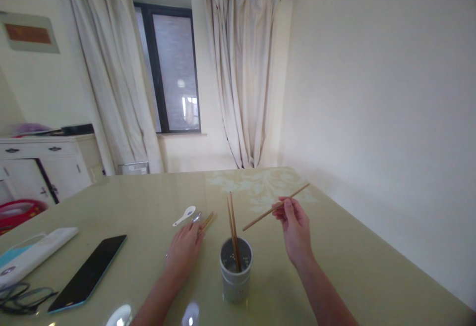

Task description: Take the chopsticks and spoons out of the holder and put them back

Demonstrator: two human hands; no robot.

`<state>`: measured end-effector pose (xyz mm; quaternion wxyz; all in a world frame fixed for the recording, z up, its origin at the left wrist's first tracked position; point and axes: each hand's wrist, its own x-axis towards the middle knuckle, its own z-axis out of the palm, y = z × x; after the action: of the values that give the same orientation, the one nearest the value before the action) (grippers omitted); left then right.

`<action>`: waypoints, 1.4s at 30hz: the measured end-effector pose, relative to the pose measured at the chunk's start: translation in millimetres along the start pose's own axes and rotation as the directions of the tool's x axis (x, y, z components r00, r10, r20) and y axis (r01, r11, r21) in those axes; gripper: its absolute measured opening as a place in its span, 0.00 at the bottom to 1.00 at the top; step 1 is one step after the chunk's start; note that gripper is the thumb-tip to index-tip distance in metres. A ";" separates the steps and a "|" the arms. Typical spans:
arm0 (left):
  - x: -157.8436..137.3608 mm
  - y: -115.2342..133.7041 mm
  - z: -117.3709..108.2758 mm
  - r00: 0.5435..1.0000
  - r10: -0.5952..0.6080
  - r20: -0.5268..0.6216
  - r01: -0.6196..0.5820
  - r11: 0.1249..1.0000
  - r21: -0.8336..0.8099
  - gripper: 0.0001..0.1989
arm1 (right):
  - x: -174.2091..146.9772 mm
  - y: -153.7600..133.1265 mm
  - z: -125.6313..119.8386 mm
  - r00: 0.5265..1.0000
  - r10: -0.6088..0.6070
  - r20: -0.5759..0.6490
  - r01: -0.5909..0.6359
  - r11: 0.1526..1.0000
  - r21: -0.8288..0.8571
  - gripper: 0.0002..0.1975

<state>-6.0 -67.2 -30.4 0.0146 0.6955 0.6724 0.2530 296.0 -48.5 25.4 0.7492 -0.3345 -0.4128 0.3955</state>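
Note:
A grey cylindrical holder stands in front of me on the table, with a pair of wooden chopsticks leaning upright in it. To its right, my right hand pinches a single chopstick, which slants up to the right above the tabletop. On the other side, my left hand is low at the table, its fingers closed round a few chopsticks whose ends stick out past the fingertips. Beside those fingers the shiny end of a metal utensil shows. A white spoon lies just beyond that hand.
On the left of the table lie a dark tablet, a white power strip and a dark coiled cable. A wall runs along the right edge. Behind are a white cabinet, curtains and a window.

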 end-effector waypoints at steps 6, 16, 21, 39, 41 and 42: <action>1.3 -13.9 5.2 0.990 -0.058 0.126 0.040 0.989 0.139 0.10 | -13.8 1.1 7.1 0.945 0.026 0.326 0.032 0.985 -0.171 0.23; -2.8 -1.8 3.3 0.993 -0.031 0.117 0.011 0.986 0.166 0.11 | -32.7 11.7 17.7 0.790 0.112 0.602 0.127 0.931 -0.341 0.22; -5.4 22.6 -3.2 0.993 -0.017 0.117 0.013 0.999 0.033 0.12 | -35.7 18.0 20.5 0.811 0.165 0.562 0.020 0.951 -0.308 0.22; -16.5 49.6 7.8 0.989 0.053 0.137 0.061 0.699 -0.713 0.22 | -41.7 44.5 23.6 0.840 0.297 0.454 -0.086 0.899 -0.429 0.27; -19.1 55.5 4.8 0.975 0.109 0.196 0.075 0.667 -0.741 0.22 | -45.1 48.3 27.0 0.798 0.346 0.494 -0.163 0.913 -0.374 0.26; -19.7 57.5 3.7 0.968 0.137 0.209 0.068 0.659 -0.749 0.21 | -46.3 48.5 29.0 0.788 0.356 0.502 -0.191 0.917 -0.350 0.25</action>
<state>49.3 -90.1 -19.4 0.3789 0.6658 0.4871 0.4193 239.0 -61.1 -18.5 0.4752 -0.3642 -0.6110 0.5180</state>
